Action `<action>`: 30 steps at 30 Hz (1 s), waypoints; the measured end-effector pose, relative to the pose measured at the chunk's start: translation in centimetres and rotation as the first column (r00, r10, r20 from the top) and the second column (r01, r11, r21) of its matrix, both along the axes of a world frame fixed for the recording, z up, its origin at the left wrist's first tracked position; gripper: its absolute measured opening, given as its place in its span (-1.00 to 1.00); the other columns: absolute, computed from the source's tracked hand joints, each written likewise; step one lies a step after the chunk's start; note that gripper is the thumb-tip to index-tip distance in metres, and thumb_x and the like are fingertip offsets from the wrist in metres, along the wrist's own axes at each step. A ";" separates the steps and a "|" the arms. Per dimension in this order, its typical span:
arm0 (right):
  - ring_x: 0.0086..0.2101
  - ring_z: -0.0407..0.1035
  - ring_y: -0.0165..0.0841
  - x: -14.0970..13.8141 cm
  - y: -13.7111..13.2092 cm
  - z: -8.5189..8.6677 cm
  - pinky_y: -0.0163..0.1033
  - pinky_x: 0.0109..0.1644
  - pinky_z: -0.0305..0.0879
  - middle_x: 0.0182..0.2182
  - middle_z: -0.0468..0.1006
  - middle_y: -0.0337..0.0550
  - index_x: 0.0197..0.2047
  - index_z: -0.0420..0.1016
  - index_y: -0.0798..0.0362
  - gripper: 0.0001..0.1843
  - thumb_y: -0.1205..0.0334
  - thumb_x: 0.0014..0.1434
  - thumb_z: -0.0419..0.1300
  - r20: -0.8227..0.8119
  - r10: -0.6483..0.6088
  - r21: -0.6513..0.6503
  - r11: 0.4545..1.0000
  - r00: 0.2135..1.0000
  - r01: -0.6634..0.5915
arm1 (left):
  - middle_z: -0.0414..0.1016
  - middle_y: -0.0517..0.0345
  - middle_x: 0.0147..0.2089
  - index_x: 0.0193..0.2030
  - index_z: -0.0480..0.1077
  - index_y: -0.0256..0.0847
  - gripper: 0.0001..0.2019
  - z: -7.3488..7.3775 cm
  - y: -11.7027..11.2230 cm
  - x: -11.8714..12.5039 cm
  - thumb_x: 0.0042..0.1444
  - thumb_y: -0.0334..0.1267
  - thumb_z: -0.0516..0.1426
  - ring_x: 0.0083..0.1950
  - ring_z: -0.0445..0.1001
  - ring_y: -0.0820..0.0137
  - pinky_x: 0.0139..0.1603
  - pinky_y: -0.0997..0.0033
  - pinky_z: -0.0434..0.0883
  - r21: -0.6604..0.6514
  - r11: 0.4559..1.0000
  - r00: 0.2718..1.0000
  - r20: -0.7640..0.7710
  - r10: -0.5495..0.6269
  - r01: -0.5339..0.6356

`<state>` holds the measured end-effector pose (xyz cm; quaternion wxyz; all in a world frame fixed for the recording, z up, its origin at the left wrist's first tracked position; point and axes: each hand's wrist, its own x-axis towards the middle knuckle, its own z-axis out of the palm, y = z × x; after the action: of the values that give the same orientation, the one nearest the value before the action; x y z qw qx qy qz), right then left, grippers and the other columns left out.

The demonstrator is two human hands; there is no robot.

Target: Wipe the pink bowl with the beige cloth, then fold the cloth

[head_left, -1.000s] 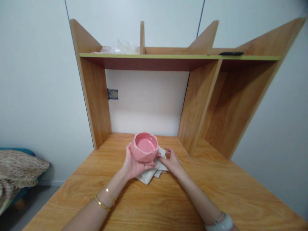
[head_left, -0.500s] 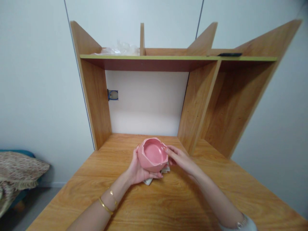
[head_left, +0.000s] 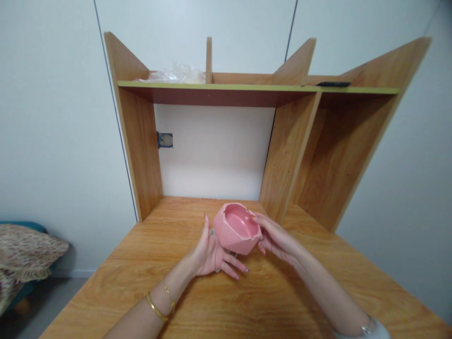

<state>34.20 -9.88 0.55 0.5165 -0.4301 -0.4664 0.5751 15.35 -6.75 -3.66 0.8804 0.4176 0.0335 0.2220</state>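
Note:
A pink faceted ashtray with a round hollow and notches in its rim is held tilted above the desk. My right hand grips its right side, thumb over the rim and fingers below. At its lower left is my left hand, palm up, fingers spread and thumb raised; whether the palm still touches the ashtray I cannot tell. Small pale edges of something show behind the left hand, mostly hidden by it.
A wooden desk carries a shelf unit at the back. A clear plastic bag and a flat black object lie on its upper shelf. A wall socket opening shows behind. A patterned cushion is at far left.
The ashtray has moved right and tipped further, carried by my right hand. My left hand has loosened from around it, and its fingers have spread.

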 end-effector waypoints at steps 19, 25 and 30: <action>-0.81 0.15 -0.52 11.7 -1.8 -3.8 -0.49 -0.81 0.08 -0.76 0.23 -0.38 -0.32 0.16 -0.02 -0.90 0.18 0.13 0.04 0.168 -0.524 -0.197 0.813 0.835 0.549 | 0.36 0.21 -0.59 -0.26 0.41 -0.28 -0.78 1.3 0.9 -0.4 0.00 -0.18 0.12 -0.78 -0.10 0.75 -0.76 0.62 -0.27 0.158 0.826 0.834 -0.030 0.551 -0.540; -0.81 0.15 -0.52 12.2 -1.5 -4.5 -0.49 -0.80 0.05 -0.80 0.24 -0.38 -0.37 0.15 -0.01 -0.87 0.16 0.12 0.05 0.215 -0.510 -0.214 0.807 0.833 0.550 | 0.35 0.25 -0.60 -0.28 0.40 -0.27 -0.82 1.1 1.3 -0.5 0.00 -0.23 0.10 -0.79 -0.11 0.74 -0.76 0.63 -0.24 0.136 0.836 0.841 -0.024 0.540 -0.532; -0.83 0.11 -0.53 12.5 -1.3 -5.2 -0.52 -0.80 -0.08 -0.83 0.20 -0.38 -0.39 0.16 -0.02 -0.87 0.14 0.15 0.00 0.257 -0.487 -0.197 0.819 0.834 0.539 | 0.32 0.27 -0.62 -0.23 0.37 -0.27 -0.79 1.2 1.4 -0.7 0.01 -0.22 0.07 -0.79 -0.13 0.74 -0.75 0.66 -0.25 0.102 0.840 0.841 -0.047 0.539 -0.532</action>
<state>46.71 -11.18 -4.65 0.5430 -0.6586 -0.3010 0.4251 14.68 -5.32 -2.44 0.7629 0.4366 0.1720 0.4447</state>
